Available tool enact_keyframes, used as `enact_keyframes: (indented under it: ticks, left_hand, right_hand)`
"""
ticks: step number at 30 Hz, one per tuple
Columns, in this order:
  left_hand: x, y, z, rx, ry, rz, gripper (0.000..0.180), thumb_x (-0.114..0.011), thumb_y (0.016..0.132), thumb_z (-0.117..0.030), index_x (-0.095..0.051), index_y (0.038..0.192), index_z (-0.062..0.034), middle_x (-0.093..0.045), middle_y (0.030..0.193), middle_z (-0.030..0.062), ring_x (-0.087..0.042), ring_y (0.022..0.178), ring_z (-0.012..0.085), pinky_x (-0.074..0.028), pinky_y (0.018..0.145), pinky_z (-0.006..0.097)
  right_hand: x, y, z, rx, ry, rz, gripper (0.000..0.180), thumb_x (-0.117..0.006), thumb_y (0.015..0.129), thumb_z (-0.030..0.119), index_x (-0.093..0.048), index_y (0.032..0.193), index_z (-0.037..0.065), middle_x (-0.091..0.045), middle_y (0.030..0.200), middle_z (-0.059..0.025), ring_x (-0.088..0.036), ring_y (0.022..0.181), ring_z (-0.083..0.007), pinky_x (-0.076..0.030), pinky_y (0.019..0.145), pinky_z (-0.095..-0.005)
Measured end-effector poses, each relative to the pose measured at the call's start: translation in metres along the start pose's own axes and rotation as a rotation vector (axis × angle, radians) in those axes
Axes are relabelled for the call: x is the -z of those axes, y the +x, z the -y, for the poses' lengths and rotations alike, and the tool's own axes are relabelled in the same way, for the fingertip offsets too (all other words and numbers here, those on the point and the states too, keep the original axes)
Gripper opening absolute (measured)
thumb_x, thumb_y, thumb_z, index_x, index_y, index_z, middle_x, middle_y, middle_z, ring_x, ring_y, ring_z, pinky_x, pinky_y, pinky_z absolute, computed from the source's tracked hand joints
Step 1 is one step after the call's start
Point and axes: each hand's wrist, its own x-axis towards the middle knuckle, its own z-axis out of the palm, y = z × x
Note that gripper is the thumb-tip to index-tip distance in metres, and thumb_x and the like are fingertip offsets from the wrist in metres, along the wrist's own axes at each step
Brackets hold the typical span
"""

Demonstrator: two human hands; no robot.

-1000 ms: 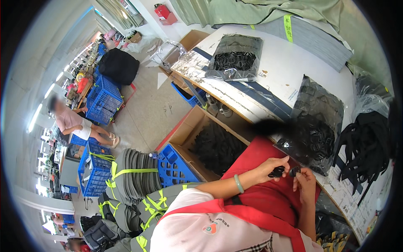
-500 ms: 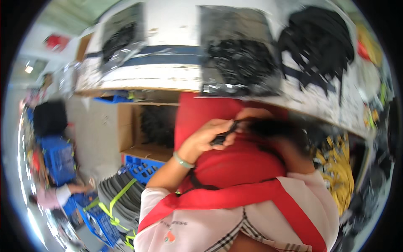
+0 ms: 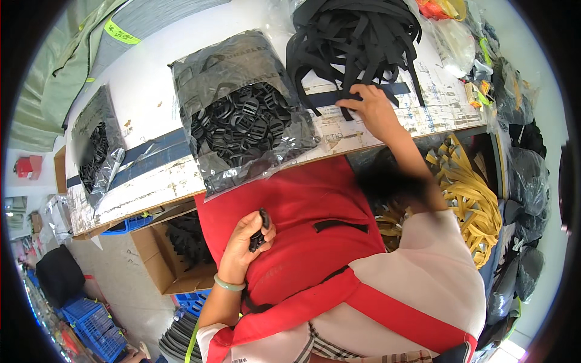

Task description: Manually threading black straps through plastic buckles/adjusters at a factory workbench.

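My left hand [image 3: 248, 239] is closed in front of the red apron [image 3: 302, 242], holding small black plastic buckles [image 3: 260, 233]; the fingers partly hide them, so their number is unclear. Stretched out over the table, my right hand [image 3: 372, 109] has its thumb and fingers apart at the loose end of a black webbing strap [image 3: 347, 113]. That strap hangs from a heap of cut black straps [image 3: 357, 42] at the back. Left of the heap lies an open clear bag [image 3: 200, 163] full of black plastic buckles [image 3: 242, 124].
A second bag of black parts [image 3: 97, 151] lies at the table's left end. Yellow straps [image 3: 472, 206] are piled below the worn white table [image 3: 448, 112] on the right. Under its left part stands a cardboard box [image 3: 151, 257]. Blue crates [image 3: 94, 327] stand on the floor.
My hands have separated. The right has reached forward to the black straps, while the left has lowered with the buckles. The whole view has swung to the right.
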Motion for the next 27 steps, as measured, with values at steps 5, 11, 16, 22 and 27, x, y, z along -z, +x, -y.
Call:
enact_keyframes:
  ticks: [5, 11, 16, 22, 27]
  left_hand:
    - [-0.015, 0.003, -0.007, -0.022, 0.170, -0.144, 0.014, -0.063, 0.092, -0.018, -0.061, 0.090, -0.0040, -0.057, 0.072, 0.0037, -0.054, 0.063, 0.0131, -0.042, 0.043, 0.024]
    - [-0.015, 0.000, -0.013, -0.108, 0.199, -0.203, 0.013, -0.063, 0.091, -0.015, -0.063, 0.092, -0.0017, -0.058, 0.070, 0.0053, -0.054, 0.059, 0.0130, -0.042, 0.043, 0.024]
    - [-0.013, -0.003, -0.009, -0.157, 0.232, -0.311, 0.014, -0.064, 0.091, -0.014, -0.065, 0.094, -0.0008, -0.060, 0.071, 0.0062, -0.055, 0.057, 0.0127, -0.042, 0.042, 0.024]
    - [-0.029, 0.002, -0.010, -0.247, 0.416, -0.329, 0.016, -0.064, 0.091, -0.013, -0.066, 0.096, 0.0029, -0.060, 0.070, 0.0062, -0.054, 0.054, 0.0116, -0.042, 0.043, 0.023]
    - [-0.044, -0.004, -0.019, -0.396, 0.529, -0.355, 0.016, -0.064, 0.091, -0.011, -0.066, 0.098, 0.0038, -0.060, 0.069, 0.0052, -0.053, 0.052, 0.0100, -0.041, 0.043, 0.022]
  right_hand:
    - [-0.010, 0.020, -0.003, 0.176, 0.115, 0.118, 0.014, -0.068, 0.070, 0.006, -0.068, 0.083, 0.011, -0.052, 0.095, -0.0045, -0.051, 0.089, -0.0236, -0.042, 0.081, -0.0338]
    - [-0.002, 0.022, 0.001, 0.205, 0.068, 0.208, 0.022, -0.052, 0.078, -0.001, -0.065, 0.092, 0.010, -0.055, 0.101, -0.0073, -0.053, 0.100, -0.0272, -0.042, 0.086, -0.0354]
    - [0.002, 0.018, -0.018, 0.193, -0.144, 0.270, 0.018, -0.055, 0.078, 0.007, -0.066, 0.091, 0.010, -0.056, 0.098, -0.0059, -0.054, 0.098, -0.0236, -0.043, 0.087, -0.0353]
    - [0.051, 0.041, 0.047, 0.322, 0.270, 0.058, 0.012, -0.067, 0.074, 0.008, -0.064, 0.086, 0.008, -0.059, 0.099, -0.0043, -0.055, 0.102, -0.0241, -0.044, 0.086, -0.0341]
    - [0.090, 0.018, 0.141, 0.219, 0.781, 0.082, 0.015, -0.067, 0.081, 0.009, -0.064, 0.095, 0.006, -0.066, 0.094, -0.0072, -0.063, 0.081, -0.0271, -0.050, 0.073, -0.0335]
